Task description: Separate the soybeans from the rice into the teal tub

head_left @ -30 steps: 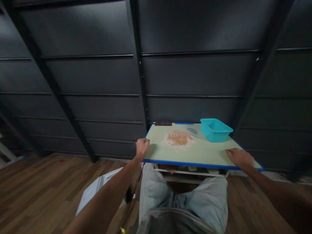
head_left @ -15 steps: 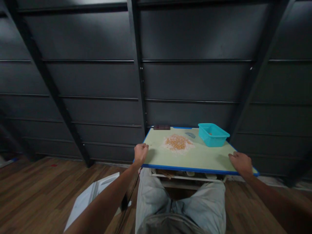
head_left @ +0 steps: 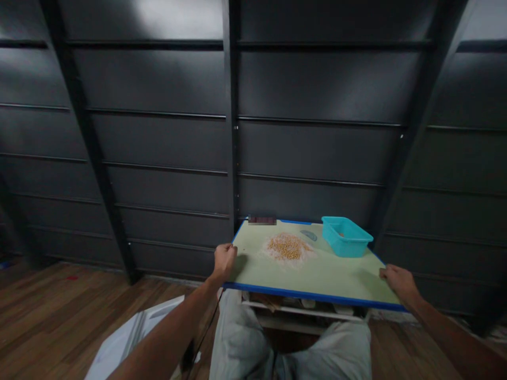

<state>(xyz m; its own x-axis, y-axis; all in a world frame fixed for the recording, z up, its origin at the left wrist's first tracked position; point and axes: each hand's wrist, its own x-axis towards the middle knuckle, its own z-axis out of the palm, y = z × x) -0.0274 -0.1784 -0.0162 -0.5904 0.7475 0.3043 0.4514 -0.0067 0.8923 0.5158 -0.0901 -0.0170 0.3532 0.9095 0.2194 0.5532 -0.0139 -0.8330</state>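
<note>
My left hand (head_left: 225, 262) is closed in a fist at the left edge of a pale green tabletop (head_left: 253, 274) with blue edging. On the opposite side my right hand (head_left: 400, 281), also curled into a fist, is at the right edge. Nothing shows in either fist. Between them lies a loose heap of round, tan, bean-like pieces (head_left: 290, 248), with paler crumbs scattered around it. A turquoise plastic basket (head_left: 350, 248) stands at the back right, with a few small bits visible inside. Behind the heap lies a flat grey-blue curved piece (head_left: 309, 235).
A small dark box (head_left: 262, 220) sits at the table's back edge. Behind it rises a dark panelled wall (head_left: 309, 153). An open shelf with items (head_left: 301, 311) is under the tabletop, above my legs. A white panel-like object (head_left: 130, 335) rests at the lower left on the wooden floor (head_left: 47, 311).
The view has tilted up, so the table appears lower. My right hand has shifted slightly outward to the table's right edge. Both fists stay closed; the heap and basket look unchanged.
</note>
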